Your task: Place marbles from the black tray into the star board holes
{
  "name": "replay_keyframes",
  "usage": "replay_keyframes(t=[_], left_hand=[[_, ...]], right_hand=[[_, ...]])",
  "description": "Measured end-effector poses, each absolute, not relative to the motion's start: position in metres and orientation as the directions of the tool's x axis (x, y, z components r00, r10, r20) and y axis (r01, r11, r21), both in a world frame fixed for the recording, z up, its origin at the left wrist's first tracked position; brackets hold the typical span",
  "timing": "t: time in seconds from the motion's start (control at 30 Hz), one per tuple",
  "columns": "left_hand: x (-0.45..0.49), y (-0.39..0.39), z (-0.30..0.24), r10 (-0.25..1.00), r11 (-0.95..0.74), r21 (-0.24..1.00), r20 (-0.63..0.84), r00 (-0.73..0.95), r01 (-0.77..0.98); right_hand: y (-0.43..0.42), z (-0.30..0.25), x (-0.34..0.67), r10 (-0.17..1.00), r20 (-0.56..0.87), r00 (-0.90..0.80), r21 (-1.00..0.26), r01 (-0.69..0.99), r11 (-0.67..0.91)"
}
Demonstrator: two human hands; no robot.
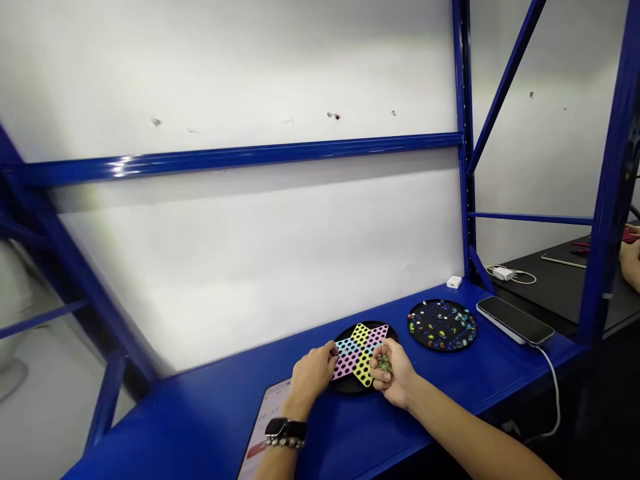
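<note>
A Chinese checkers board (357,357) with a star of pink, yellow and blue sections full of holes lies on a round black base (349,385). My left hand (310,375) is at the board's left edge, with thumb and fingers closed on its rim. Over the right side of the board is my right hand (397,379), palm turned up and fingers curled around several green marbles (384,363). To the right, a round black tray (434,315) holds many loose marbles of mixed colours.
The blue shelf (215,393) carries a tablet or phone (265,427) with a lit screen by my left wrist. At right are a dark-screened phone (517,320) with a white cable and a small white case (454,282). Another person's hand (631,260) shows beyond the blue post (607,180).
</note>
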State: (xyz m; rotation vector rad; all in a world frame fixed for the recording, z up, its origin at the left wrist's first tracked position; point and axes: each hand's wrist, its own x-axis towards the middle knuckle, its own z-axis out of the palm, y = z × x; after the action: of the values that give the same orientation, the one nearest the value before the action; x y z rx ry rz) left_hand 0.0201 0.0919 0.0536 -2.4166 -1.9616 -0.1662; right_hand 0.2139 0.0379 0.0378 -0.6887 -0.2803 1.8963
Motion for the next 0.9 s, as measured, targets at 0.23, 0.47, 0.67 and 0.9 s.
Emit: replay_keyframes(t=[0.23, 0.47, 0.67, 0.9], left_hand=[[0.011, 0.094, 0.049, 0.977, -0.207, 0.121, 0.077, 0.198, 0.971], [-0.013, 0.100, 0.049, 0.931, -0.329, 0.357, -0.034, 0.364, 0.875], [-0.016, 0.101, 0.046, 0.935, -0.334, 0.372, 0.012, 0.355, 0.866], [0.012, 0.085, 0.069, 0.899, -0.437, 0.557, 0.284, 0.333, 0.706]], right_hand=[[0.038, 0.038, 0.214, 0.904, -0.320, -0.281, -0.493, -0.765, -0.413], [0.038, 0.036, 0.214, 0.904, -0.320, -0.285, -0.497, -0.762, -0.416], [0.038, 0.038, 0.215, 0.902, -0.316, -0.295, -0.503, -0.753, -0.423], [0.040, 0.034, 0.215, 0.866, -0.320, -0.385, -0.521, -0.692, -0.500]])
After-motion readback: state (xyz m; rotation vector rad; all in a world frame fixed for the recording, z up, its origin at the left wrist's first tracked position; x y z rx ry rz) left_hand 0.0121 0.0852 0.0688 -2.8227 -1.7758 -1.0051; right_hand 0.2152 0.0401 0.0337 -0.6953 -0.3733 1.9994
